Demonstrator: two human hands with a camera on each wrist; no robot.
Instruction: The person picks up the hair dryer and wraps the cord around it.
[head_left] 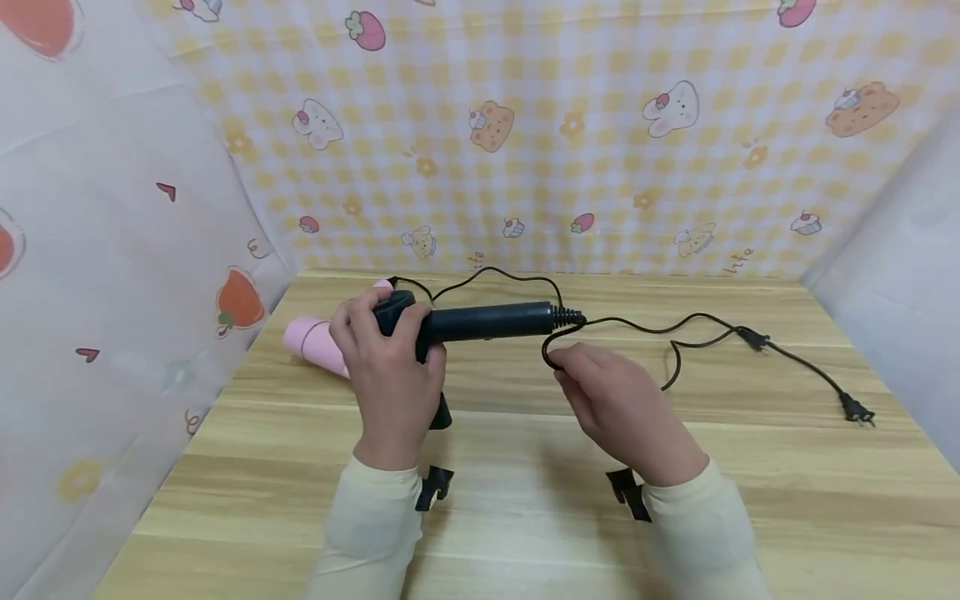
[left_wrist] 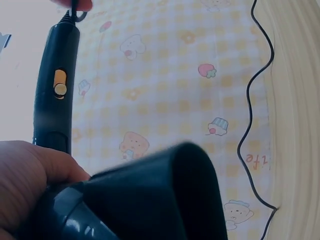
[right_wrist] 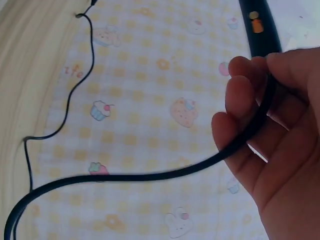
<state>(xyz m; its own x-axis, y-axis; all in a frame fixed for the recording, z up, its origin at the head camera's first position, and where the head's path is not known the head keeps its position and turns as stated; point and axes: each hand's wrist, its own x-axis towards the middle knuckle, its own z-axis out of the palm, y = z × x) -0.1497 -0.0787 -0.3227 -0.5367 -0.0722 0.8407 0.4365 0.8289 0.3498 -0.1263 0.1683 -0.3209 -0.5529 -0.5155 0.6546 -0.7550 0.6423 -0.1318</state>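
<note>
Black hair dryer [head_left: 491, 322] is up over the table [head_left: 525, 533], with the left hand [head_left: 390, 367] curled round it. The right hand [head_left: 626, 408] pinches its wire [head_left: 544, 346]. A hard tug could hurt the wire. If the left hand slips, the dryer could fall and bump the pink hair dryer [head_left: 324, 346].

Bright, diffuse light leaves a pale sheen on the table [head_left: 517, 521] and soft shadows; wrist views look hazy, bluish, each with a whited-out upper corner; glints mark the hair dryer [left_wrist: 125, 202].
</note>
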